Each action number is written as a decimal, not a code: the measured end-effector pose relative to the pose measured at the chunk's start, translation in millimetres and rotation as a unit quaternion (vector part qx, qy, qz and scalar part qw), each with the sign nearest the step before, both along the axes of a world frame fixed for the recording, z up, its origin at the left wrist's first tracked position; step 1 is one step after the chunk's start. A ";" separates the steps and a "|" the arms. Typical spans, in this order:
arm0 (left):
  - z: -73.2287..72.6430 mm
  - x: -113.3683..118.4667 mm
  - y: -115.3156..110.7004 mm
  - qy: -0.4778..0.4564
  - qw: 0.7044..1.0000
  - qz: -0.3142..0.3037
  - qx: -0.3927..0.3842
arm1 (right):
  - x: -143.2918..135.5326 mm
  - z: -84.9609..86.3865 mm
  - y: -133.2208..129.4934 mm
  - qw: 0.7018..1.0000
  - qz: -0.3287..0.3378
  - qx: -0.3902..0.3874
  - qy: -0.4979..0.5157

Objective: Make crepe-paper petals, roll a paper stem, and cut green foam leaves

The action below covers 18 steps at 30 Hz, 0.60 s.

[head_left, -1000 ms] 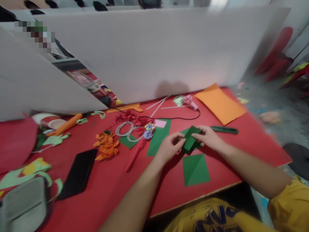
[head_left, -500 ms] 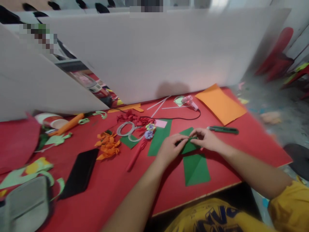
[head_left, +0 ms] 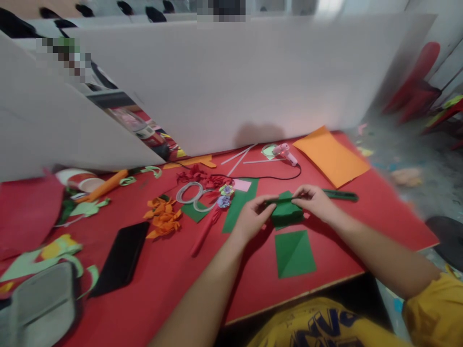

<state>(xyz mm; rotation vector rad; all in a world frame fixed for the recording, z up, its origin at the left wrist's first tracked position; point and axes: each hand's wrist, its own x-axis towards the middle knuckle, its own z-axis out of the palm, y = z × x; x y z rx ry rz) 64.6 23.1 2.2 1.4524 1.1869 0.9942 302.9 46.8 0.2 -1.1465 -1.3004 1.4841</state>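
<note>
Between both hands a piece of green paper (head_left: 287,212) is held with its upper edge folded over. My left hand (head_left: 254,216) pinches its left end, and my right hand (head_left: 314,202) pinches its right end, fingers closed on each side. Just below lies a creased green paper square (head_left: 295,254), flat on the red table (head_left: 260,299). A green utility knife (head_left: 340,194) lies beside my right hand, partly behind it. Left of my left hand are a longer green paper strip (head_left: 240,205) and a red-wrapped stem with small paper flowers (head_left: 224,201).
A pink glue gun (head_left: 285,154) with a black cord and orange paper (head_left: 331,156) lie at the back. Orange paper flowers (head_left: 163,218), a coil of clear tubing (head_left: 190,193), a black phone (head_left: 121,258) and a grey case (head_left: 43,303) are leftward. A white panel (head_left: 231,86) stands behind.
The green paper between my hands has turned from a pointed, diagonal position to a wider folded band. My right hand has shifted slightly up and right, and the hands are farther apart.
</note>
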 end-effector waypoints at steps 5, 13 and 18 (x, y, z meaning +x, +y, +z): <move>5.0 -1.3 -2.6 0.124 0.970 -0.070 0.197 | 2.9 -4.2 2.9 0.999 0.009 -0.030 0.023; -0.8 -1.1 -1.9 0.133 0.958 -0.005 0.253 | 1.5 -1.7 -2.5 0.998 0.043 0.054 0.005; -2.1 -0.8 -1.2 0.106 0.966 0.029 0.234 | 0.6 5.4 -8.5 0.979 0.061 0.179 -0.071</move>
